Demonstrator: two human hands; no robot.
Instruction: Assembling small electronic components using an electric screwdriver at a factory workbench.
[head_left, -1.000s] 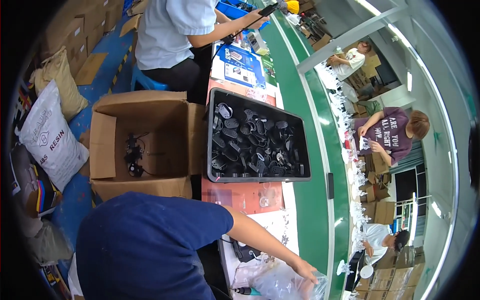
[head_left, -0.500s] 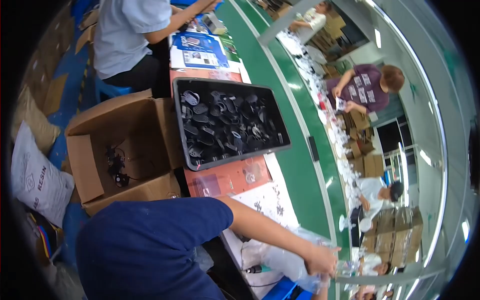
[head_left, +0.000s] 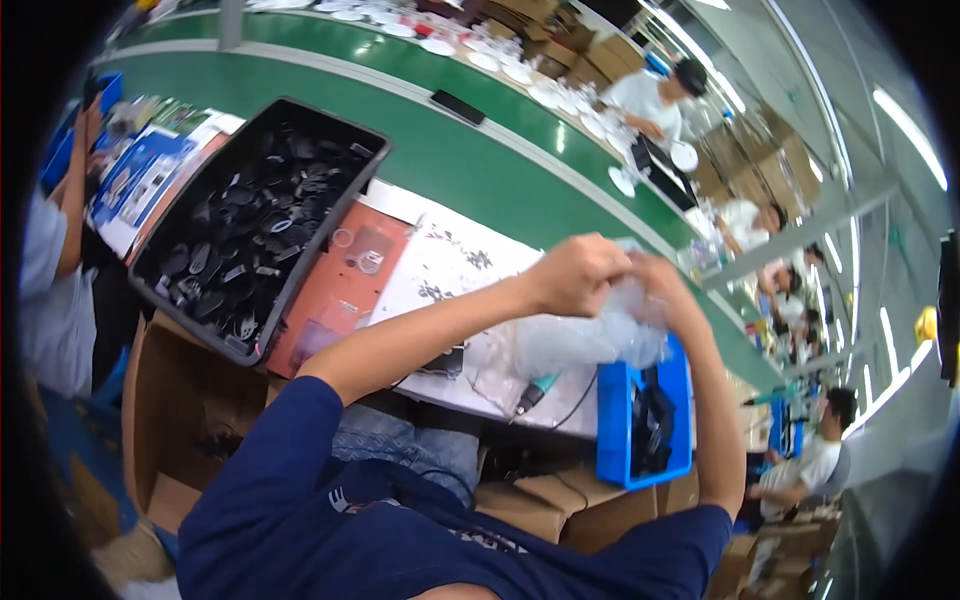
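Both my arms reach over the white sheet on the bench to a clear plastic bag. My left hand is closed in a fist at the bag's upper edge. Beside it, my right hand pinches the bag, its fingers partly blurred behind the film. The bag hangs crumpled below both hands; what it contains, if anything, I cannot make out. Under the bag lies a teal-and-black screwdriver-like tool with a cord near it. A blue bin with black parts stands next to my right forearm.
A large black tray heaped with black plastic parts stands left on the bench. Small dark parts lie on the white sheet. An open cardboard box is at lower left. Beyond runs a green conveyor; co-workers sit around.
My view has swung to the right, so the blue bin and both arms now show fully. My hands stay together at the plastic bag.
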